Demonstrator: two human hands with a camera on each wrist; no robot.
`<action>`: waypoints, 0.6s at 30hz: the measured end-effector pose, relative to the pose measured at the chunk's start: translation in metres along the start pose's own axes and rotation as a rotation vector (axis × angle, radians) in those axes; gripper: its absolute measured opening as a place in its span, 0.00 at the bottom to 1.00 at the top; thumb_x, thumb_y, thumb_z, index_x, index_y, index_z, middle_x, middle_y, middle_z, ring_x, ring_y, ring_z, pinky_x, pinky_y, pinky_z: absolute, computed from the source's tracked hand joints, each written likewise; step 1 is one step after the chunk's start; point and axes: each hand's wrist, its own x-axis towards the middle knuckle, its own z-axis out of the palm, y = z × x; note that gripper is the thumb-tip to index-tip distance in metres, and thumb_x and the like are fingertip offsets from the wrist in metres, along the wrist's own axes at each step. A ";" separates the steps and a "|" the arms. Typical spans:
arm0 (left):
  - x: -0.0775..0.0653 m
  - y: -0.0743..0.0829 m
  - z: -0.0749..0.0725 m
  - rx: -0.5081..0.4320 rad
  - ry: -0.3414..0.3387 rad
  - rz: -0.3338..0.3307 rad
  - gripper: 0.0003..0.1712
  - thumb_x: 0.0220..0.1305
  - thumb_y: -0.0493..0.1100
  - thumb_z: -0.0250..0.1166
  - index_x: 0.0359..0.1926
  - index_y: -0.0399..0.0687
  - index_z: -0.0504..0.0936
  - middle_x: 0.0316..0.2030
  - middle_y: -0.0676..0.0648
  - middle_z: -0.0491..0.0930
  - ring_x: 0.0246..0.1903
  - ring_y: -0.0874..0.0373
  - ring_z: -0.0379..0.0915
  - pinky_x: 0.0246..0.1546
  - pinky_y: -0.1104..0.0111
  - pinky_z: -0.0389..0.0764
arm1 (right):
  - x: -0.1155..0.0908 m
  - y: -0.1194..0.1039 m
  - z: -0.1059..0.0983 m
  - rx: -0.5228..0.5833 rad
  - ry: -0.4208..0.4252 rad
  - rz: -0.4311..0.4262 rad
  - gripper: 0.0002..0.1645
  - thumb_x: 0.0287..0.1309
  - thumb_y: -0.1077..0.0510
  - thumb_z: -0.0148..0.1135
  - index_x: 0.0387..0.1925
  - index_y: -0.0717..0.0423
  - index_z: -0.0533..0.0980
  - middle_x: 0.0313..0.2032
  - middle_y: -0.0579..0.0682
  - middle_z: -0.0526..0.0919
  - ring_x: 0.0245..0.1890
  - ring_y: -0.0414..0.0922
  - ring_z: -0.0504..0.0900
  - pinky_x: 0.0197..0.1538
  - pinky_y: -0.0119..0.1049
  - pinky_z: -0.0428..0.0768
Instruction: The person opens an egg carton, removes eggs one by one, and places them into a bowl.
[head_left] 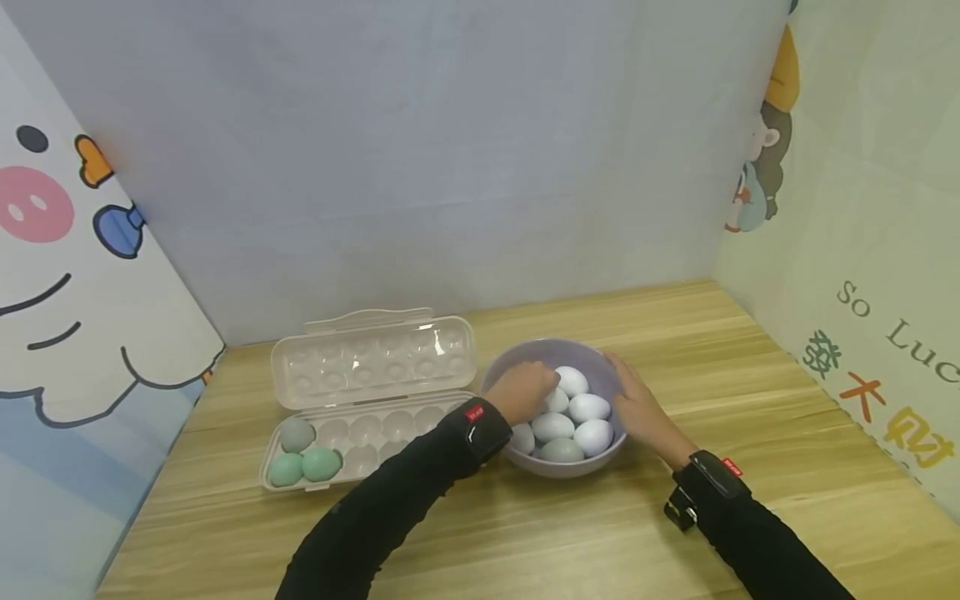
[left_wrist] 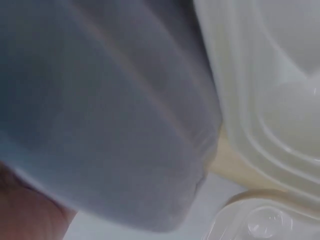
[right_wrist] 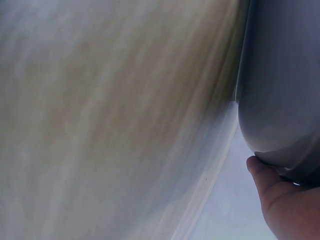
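In the head view a purple bowl (head_left: 564, 472) holds several white eggs (head_left: 589, 407) and a greyish egg (head_left: 562, 451). My left hand (head_left: 522, 392) reaches over the bowl's left rim, its fingers hidden among the eggs. At the right side, my right hand (head_left: 647, 414) grips the bowl's rim, and the right wrist view shows the thumb against the bowl (right_wrist: 280, 85). To the left lies an open clear egg carton (head_left: 375, 362). Its left end contains two green eggs (head_left: 321, 464) and a grey-green egg (head_left: 297, 435). The left wrist view shows the bowl's outer wall (left_wrist: 110, 125) beside the carton (left_wrist: 237, 100).
The wood-grain table (head_left: 487, 550) carries both containers. A pale cloth wall (head_left: 420, 167) rises behind it, with a cartoon panel (head_left: 45, 333) at left and a panel with lettering (head_left: 862, 250) at right. My left forearm (head_left: 390, 500) passes in front of the carton's right end.
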 end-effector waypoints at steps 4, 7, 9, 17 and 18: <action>0.000 0.002 0.001 -0.018 -0.010 -0.016 0.06 0.58 0.37 0.68 0.38 0.42 0.82 0.36 0.45 0.85 0.38 0.52 0.82 0.39 0.65 0.81 | 0.000 0.000 -0.001 -0.002 0.000 -0.004 0.41 0.57 0.74 0.36 0.74 0.71 0.46 0.73 0.73 0.47 0.73 0.71 0.47 0.73 0.67 0.48; -0.001 0.001 0.000 -0.024 -0.010 -0.025 0.06 0.59 0.36 0.67 0.38 0.42 0.82 0.36 0.45 0.85 0.38 0.52 0.82 0.40 0.65 0.81 | 0.001 -0.001 0.000 -0.001 0.005 -0.008 0.41 0.57 0.74 0.36 0.74 0.70 0.46 0.74 0.73 0.47 0.74 0.71 0.47 0.73 0.67 0.48; -0.001 0.001 0.000 -0.022 -0.008 -0.028 0.06 0.59 0.36 0.67 0.38 0.42 0.81 0.36 0.46 0.85 0.38 0.52 0.82 0.40 0.65 0.81 | 0.002 -0.001 0.000 0.002 0.009 -0.008 0.41 0.57 0.74 0.36 0.74 0.70 0.46 0.74 0.73 0.47 0.74 0.71 0.47 0.73 0.67 0.48; -0.013 -0.002 -0.008 -0.024 0.023 -0.066 0.07 0.61 0.35 0.62 0.40 0.46 0.84 0.37 0.47 0.86 0.40 0.53 0.83 0.39 0.64 0.82 | 0.002 0.000 -0.001 0.001 -0.003 0.016 0.42 0.57 0.73 0.36 0.75 0.69 0.45 0.74 0.72 0.45 0.74 0.71 0.45 0.73 0.67 0.46; -0.015 -0.003 -0.011 -0.034 0.029 -0.063 0.08 0.62 0.35 0.61 0.40 0.46 0.84 0.37 0.47 0.86 0.40 0.53 0.83 0.39 0.63 0.82 | 0.002 0.000 -0.001 -0.001 -0.002 0.017 0.42 0.57 0.73 0.36 0.75 0.69 0.45 0.74 0.72 0.45 0.74 0.71 0.45 0.73 0.68 0.46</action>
